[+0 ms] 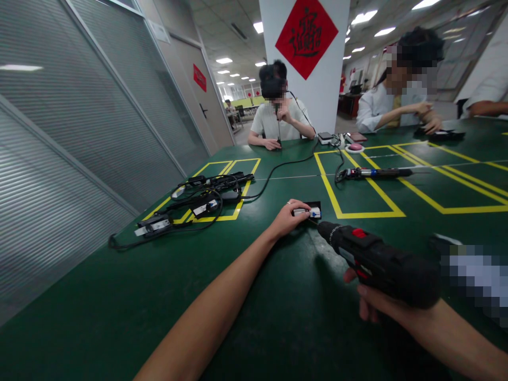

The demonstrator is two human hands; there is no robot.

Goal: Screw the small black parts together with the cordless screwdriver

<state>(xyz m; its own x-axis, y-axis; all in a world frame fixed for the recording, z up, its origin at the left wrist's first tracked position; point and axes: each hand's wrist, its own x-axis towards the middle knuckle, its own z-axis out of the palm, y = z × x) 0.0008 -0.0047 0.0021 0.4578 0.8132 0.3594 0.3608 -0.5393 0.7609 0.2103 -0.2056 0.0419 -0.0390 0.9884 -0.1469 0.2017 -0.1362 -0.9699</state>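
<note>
My right hand [373,301] is wrapped round the grip of a black and red cordless drill [377,259], which lies level and points left and away from me. The drill's thin bit reaches the near side of a small black device with a white label [315,211] on the table; whether the tip touches it I cannot tell. With its fingers over the left part of that device, my left hand [291,217] grips it against the tabletop. A ring shows on one left finger.
Black adapters with tangled cables [214,196] lie at the left. A corded electric screwdriver [377,173] rests beyond the drill, inside yellow tape lines [371,216]. A pixelated object [480,275] is at the right edge. Co-workers [281,116] sit across the green table [159,307].
</note>
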